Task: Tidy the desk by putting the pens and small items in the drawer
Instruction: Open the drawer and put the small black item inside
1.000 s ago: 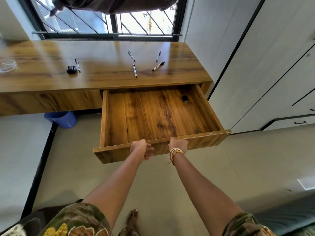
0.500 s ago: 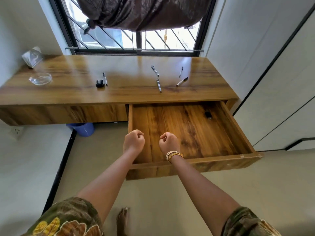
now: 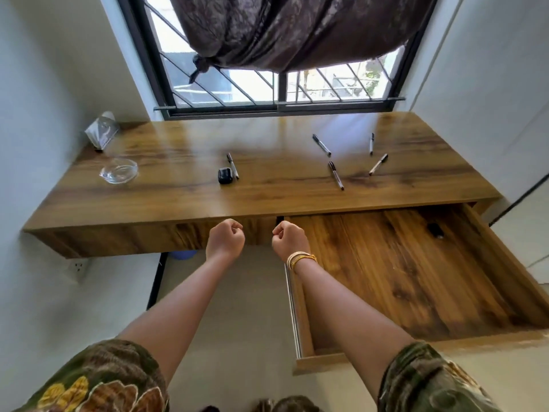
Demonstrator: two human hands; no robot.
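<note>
The wooden drawer point(image 3: 505, 275) stands pulled out at the right, with one small black item point(image 3: 435, 230) near its back corner. On the desk point(image 3: 184, 188) lie several pens: one point(image 3: 233, 170) beside a small black case point(image 3: 224, 175), and others at the right point(image 3: 321, 145), point(image 3: 336, 175), point(image 3: 378, 164), point(image 3: 371, 143). My left hand point(image 3: 226, 240) and my right hand point(image 3: 289, 240) are held up as empty fists in front of the desk's front edge, left of the drawer. Neither touches anything.
A glass bowl point(image 3: 118, 171) and a clear tissue holder point(image 3: 101, 132) sit at the desk's far left. A barred window with a tied dark curtain point(image 3: 282, 31) is behind. White cupboard doors point(image 3: 505, 84) stand at the right; a blue bucket point(image 3: 181, 254) sits under the desk.
My hands let go of the drawer front, lifted as fists and moved left. The view has risen and shifted left, showing more of the desk.
</note>
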